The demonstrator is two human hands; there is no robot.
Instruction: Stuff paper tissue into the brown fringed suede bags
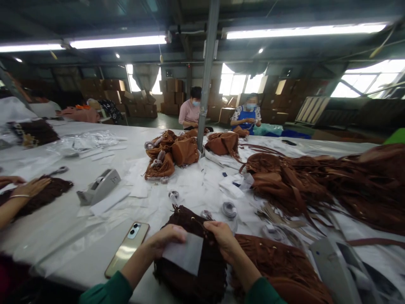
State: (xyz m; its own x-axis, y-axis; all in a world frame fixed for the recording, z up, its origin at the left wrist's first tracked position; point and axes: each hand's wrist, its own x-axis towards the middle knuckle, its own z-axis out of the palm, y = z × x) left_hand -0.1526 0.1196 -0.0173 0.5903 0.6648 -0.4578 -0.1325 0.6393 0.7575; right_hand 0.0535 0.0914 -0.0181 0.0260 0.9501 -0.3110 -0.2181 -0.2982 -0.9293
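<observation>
A dark brown fringed bag (pixel 180 280) with metal eyelets lies in front of me on the white-covered table. Between thumb and fingers, my left hand (pixel 166 238) grips a small white sheet (pixel 190 253) that lies over the bag's front. My right hand (pixel 221 236) is closed at the bag's upper right edge, near an eyelet, with its fingertips on the dark material. Wrapped coils (pixel 174 195) rest by the bag's top, and a larger grey coil (pixel 229 209) sits beyond my right hand. A tan fringed bag (pixel 281 264) touches the area right of the dark one.
A gold phone (pixel 128 249) and a grey tape dispenser (pixel 99 185) stand to the left; another dispenser (pixel 341 266) is at lower right. Brown bags (pixel 284 181) pile up rightward. A metal post (pixel 207 80) rises mid-table. A neighbour's hand (pixel 30 188) presses a dark bag; two people sit opposite.
</observation>
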